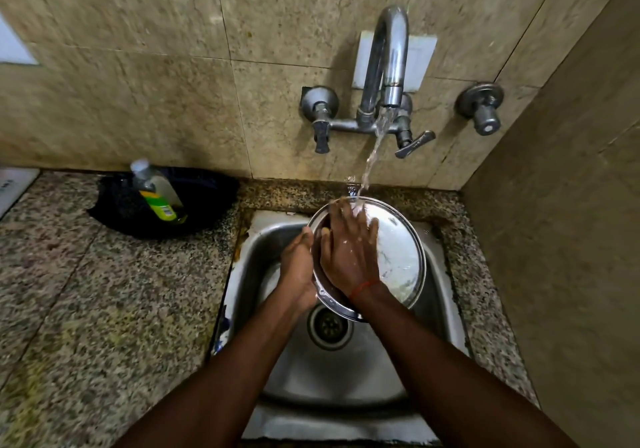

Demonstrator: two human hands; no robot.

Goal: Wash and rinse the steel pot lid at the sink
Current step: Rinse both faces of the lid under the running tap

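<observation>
A round steel pot lid point(398, 257) is held tilted over the steel sink point(346, 371), its shiny face toward me. My left hand point(298, 267) grips the lid's left rim from behind. My right hand point(346, 250) lies flat on the lid's face with fingers spread, a red thread at the wrist. Water runs from the wall tap point(389, 67) and lands on the lid's top edge by my right fingertips.
A dish-soap bottle point(157, 191) leans in a dark blue bowl point(207, 202) on the granite counter point(104, 292) to the left. Two tap handles point(320, 132) point(414, 143) and a separate valve point(483, 108) stick out of the tiled wall. A side wall closes off the right.
</observation>
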